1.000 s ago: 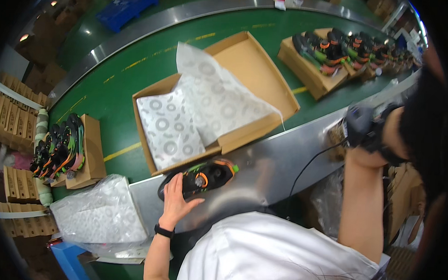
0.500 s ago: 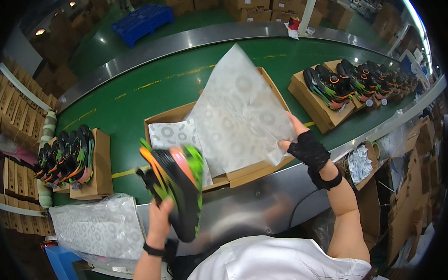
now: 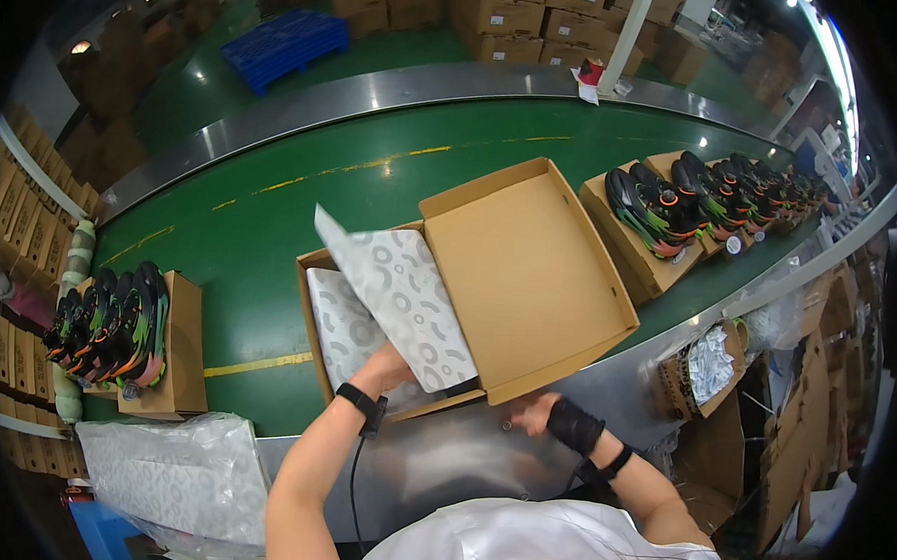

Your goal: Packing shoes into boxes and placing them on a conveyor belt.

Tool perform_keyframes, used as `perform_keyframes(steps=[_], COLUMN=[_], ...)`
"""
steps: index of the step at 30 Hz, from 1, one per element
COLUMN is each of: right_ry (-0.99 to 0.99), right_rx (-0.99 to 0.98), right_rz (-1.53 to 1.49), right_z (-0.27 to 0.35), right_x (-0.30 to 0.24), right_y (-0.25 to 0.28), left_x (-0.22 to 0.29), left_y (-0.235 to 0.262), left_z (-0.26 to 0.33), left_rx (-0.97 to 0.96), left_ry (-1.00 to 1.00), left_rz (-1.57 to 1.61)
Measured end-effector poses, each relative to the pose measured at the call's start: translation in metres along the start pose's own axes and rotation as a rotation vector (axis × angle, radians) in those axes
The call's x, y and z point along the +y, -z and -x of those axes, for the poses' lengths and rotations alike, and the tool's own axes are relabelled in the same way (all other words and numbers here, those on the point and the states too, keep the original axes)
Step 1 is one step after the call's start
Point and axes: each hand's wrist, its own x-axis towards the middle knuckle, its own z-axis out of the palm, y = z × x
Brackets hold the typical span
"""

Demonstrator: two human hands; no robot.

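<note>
L hand [image 3: 389, 368]: at box's near side, fingers out of sight behind paper; can't tell if closed on anything.
R hand [image 3: 535, 414]: in black fingerless glove [image 3: 574, 427], fingers loosely apart, nothing seen in it; just off lid's near corner, over metal edge [image 3: 451, 460].
Paper [image 3: 404, 268]: grey-patterned, in box; one sheet stands up slantwise, rest lies low on L side.
Box [image 3: 438, 404]: on green belt [image 3: 259, 272], mid-view; lid [image 3: 534, 274] swung back to R, bare inside up.
Done: box open, paper in.
Not yet: upright sheet not flat, lid not shut; so prob. partway. Dark edge under sheet by near wall, can't tell if a shoe; contents otherwise hidden.
Shoes L [image 3: 116, 321]: black/green/orange, in a row w/ cartons, well apart from box.
Shoes R [image 3: 662, 209]: similar, atop cartons, near lid; not boxed.
Plastic-wrapped stack [image 3: 180, 478]: patterned paper, lower L.
Bin [image 3: 679, 390]: carton w/ crumpled scrap, R, beyond R hand.
Pallet [image 3: 283, 48]: blue, on far floor.
</note>
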Motion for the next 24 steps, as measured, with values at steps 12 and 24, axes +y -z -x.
perform_keyframes(steps=[12, 24], right_ry=[0.556, 0.549], right_rx=[0.634, 0.64], right_rz=[1.36, 1.417], right_z=[-0.091, -0.11], right_x=[-0.044, -0.055], right_y=[-0.081, -0.102], left_x=[-0.014, -0.016], left_y=[0.021, 0.045], left_z=[0.116, 0.102], left_rx=[0.935, 0.303], left_ry=[-0.382, -0.267], left_rz=[0.268, 0.359])
